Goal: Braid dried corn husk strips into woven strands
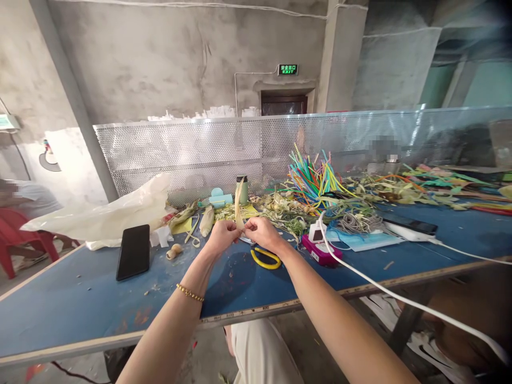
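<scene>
My left hand (pixel 225 236) and my right hand (pixel 262 233) meet above the blue table, both closed in a pinch. Between their fingertips they grip the lower end of a pale, dry corn husk strip (pixel 239 204), which stands upright. Just beneath my right hand lies a pair of scissors with yellow handles (pixel 267 259); their blades are partly hidden. Left of my left hand is an ear of corn in its husk (pixel 207 221), and a small light-brown lump (pixel 174 251) sits closer to me. Behind both hands spread loose husk pieces (pixel 276 208).
A black phone (pixel 133 252) and a plastic sheet (pixel 108 210) lie at left. To the right are a magenta power strip (pixel 321 250) with a white cable, coloured stems (pixel 314 178), and a coil of cord (pixel 360 223). A green bottle (pixel 241 190) stands before the perforated metal screen (pixel 192 160).
</scene>
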`<state>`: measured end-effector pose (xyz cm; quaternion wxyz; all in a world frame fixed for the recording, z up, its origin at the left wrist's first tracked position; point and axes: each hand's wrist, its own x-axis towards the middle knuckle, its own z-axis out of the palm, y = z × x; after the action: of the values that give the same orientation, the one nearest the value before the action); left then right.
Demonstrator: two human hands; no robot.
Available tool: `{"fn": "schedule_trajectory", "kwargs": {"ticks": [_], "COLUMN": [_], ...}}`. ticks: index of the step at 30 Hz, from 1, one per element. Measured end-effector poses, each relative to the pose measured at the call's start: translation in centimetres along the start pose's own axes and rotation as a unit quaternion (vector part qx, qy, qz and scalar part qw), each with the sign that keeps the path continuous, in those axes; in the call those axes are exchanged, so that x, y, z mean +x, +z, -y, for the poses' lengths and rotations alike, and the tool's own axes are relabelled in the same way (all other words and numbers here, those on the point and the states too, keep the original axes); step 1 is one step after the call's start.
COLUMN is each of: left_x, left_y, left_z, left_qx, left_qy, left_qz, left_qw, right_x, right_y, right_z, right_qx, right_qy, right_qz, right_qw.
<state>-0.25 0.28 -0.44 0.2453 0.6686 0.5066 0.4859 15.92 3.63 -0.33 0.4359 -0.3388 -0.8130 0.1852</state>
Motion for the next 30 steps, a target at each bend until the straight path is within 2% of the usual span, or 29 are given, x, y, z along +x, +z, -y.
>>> {"fn": "schedule_trajectory", "kwargs": {"ticks": [8, 15, 20, 24, 30], "left_x": [-0.2, -0.4, -0.8, -0.9, -0.8], "left_y": [-0.7, -1.7, -2.3, -2.5, -2.2], "left_z": [0.0, 0.2, -0.3, -0.4, -0.4], "left_qx": [0.001, -0.044, -0.065, -0.064, -0.043], "left_qy": [0.007, -0.024, -0.045, -0.049, -0.042], "left_qz": [0.006, 0.062, 0.084, 0.08, 0.069], "left_qw": [1.0, 0.997, 0.993, 0.994, 0.996], "right_x": [-0.4, -1.0, -1.5, -1.5, -1.1], "right_y": [0.8, 2.9, 3.4, 3.4, 2.7], "right_z": [1.0, 1.5, 2.6, 3.1, 2.3], "right_qx": [-0.045, -0.144, -0.208, -0.189, -0.077], "right_qy": [0.013, 0.011, -0.007, 0.018, 0.065], "right_qz": [-0.007, -0.048, -0.031, -0.026, -0.025], "right_qw": [0.999, 0.988, 0.978, 0.981, 0.995]}}
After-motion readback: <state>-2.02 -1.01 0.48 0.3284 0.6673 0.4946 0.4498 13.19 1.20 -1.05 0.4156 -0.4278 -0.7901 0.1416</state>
